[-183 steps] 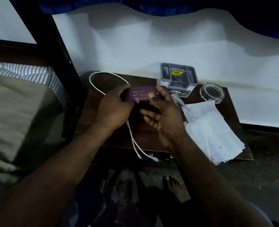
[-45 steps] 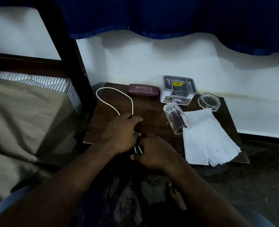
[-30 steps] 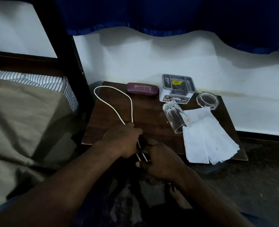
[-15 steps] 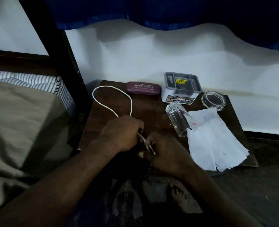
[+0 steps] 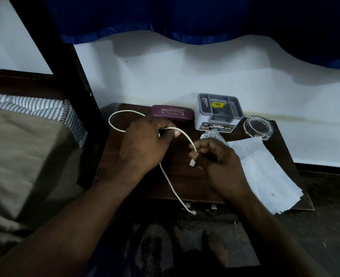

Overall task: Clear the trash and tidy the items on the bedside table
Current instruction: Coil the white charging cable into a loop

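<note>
Case (image 5: 172,115) lies left of organizer (image 5: 219,112), ashtray (image 5: 258,129) apparently right.

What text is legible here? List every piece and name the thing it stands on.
"PRINCE OPTICALS": maroon spectacle case; smaller print above unreadable.
"OPEL": sticker on the front of the organiser; rest blurred.
Yellow label in the organiser: too blurred.

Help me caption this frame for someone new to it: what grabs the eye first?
At centre, the left hand and right hand pinch a thin white charging cable, its loop spread over the dark wooden bedside table and one end dangling past the front edge. Along the back stand a maroon glasses case and a grey-and-white compartment box; white paper sheets lie toward its right front.
</note>
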`<action>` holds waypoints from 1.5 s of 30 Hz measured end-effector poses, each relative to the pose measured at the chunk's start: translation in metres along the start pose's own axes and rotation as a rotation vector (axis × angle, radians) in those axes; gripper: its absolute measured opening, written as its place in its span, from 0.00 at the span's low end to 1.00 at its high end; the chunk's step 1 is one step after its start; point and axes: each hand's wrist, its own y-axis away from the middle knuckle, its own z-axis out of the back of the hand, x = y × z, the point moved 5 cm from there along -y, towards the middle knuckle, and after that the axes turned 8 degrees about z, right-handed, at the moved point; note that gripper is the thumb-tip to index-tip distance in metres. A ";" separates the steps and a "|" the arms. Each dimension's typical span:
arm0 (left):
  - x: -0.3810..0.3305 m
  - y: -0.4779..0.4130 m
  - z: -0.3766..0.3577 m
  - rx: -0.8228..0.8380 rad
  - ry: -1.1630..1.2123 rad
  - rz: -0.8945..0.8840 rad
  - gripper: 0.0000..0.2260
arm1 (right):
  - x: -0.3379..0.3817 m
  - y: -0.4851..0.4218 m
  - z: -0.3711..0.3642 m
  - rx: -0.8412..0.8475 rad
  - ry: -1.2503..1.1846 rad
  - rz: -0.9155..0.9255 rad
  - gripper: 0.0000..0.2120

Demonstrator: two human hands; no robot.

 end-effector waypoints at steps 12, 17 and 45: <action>-0.021 0.000 -0.014 0.099 -0.072 -0.180 0.13 | 0.008 -0.001 -0.008 0.145 -0.703 -0.236 0.14; -0.028 0.003 -0.018 0.184 -0.101 -0.252 0.15 | 0.020 0.009 -0.016 0.348 -0.869 -0.272 0.12; -0.018 0.008 -0.023 0.219 0.050 -0.217 0.19 | 0.034 -0.004 -0.036 0.319 -1.278 -0.429 0.17</action>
